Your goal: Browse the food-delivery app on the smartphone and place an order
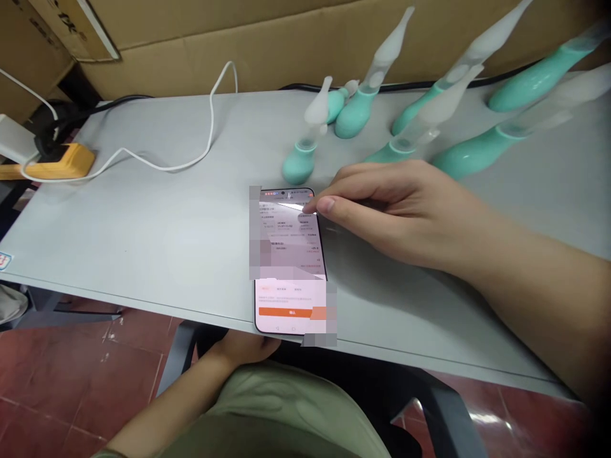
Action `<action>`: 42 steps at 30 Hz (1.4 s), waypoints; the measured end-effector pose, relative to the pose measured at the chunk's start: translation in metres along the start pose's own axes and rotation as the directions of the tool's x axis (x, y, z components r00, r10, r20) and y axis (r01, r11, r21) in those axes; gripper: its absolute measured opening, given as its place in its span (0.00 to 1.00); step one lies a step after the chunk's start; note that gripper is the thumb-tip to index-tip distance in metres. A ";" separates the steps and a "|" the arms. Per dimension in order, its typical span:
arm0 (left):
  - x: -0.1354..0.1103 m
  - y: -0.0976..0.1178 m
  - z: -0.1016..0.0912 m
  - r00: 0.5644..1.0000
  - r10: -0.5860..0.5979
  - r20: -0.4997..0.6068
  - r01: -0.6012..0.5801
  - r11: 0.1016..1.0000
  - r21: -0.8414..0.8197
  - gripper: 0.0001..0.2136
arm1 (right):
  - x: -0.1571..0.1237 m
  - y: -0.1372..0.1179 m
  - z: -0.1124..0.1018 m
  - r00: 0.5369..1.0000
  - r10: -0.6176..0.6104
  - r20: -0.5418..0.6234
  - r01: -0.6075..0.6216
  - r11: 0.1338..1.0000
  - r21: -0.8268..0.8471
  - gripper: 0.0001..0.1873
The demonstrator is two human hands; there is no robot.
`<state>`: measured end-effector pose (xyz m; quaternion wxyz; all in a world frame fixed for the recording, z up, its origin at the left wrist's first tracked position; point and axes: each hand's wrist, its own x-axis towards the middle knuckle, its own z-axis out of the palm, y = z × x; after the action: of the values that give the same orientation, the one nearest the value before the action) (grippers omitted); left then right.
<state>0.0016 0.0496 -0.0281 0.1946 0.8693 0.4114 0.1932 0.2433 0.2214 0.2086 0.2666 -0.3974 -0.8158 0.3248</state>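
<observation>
A smartphone (291,254) lies face up near the front edge of the desk, its lit screen partly covered by blurred blocks. An orange bar shows low on the screen. Over the phone's upper right edge is my right hand (405,210), index fingertip and thumb close together at the screen and the other fingers curled in; nothing shows between them. Whether the fingertip touches the glass I cannot tell. My left hand (248,346) rests low at my lap, below the desk edge, its fingers mostly hidden. Just behind the phone stands a small teal bulb with a clear neck and white tip (299,162).
Several more teal bulbs with white tips (354,114) stand at the back right, some behind my right hand. A white cable (167,168) runs across the grey desk (143,235) to an orange power strip (71,162). Cardboard (191,70) rises behind the desk.
</observation>
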 end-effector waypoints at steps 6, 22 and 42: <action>-0.004 -0.003 0.003 0.999 -0.013 0.040 0.012 1.000 0.020 0.23 | -0.001 -0.001 0.001 0.999 -0.033 0.005 0.033 0.999 0.006 0.13; -0.007 -0.007 0.013 0.999 0.005 -0.032 -0.004 0.998 0.060 0.24 | -0.012 -0.007 0.003 0.845 -0.462 0.271 0.477 0.879 0.009 0.19; 0.001 -0.001 0.004 0.998 0.027 -0.049 -0.025 0.999 0.043 0.26 | -0.013 0.000 0.000 0.819 -0.489 0.299 0.500 0.865 0.044 0.22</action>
<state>0.0034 0.0503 -0.0314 0.1635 0.8735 0.4085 0.2084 0.2503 0.2107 0.2064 0.2073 -0.1231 -0.9273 0.2862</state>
